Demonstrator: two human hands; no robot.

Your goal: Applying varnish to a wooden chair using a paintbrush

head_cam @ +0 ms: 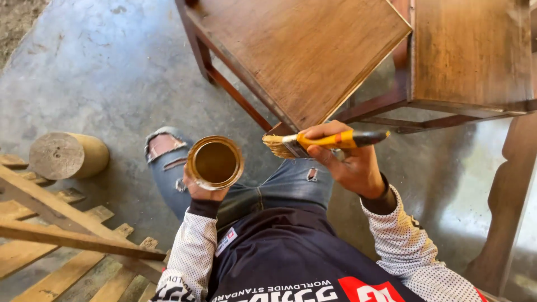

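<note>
My left hand (202, 190) holds an open round tin (215, 162) of brown liquid from below, over my left knee. A paintbrush (313, 142) with a yellow and black handle lies in my right hand (349, 162), its pale bristles pointing left toward the tin. The brush hovers just below the near corner of a brown wooden stool seat (296, 50). A gap separates the bristles from both the tin and the wood.
A second wooden stool (470, 53) stands to the right, touching the first. A short round log (67, 155) lies at the left on the concrete floor (112, 78). Wooden slats and a pallet (61, 235) fill the lower left. A carved wooden leg (509, 190) rises at the right edge.
</note>
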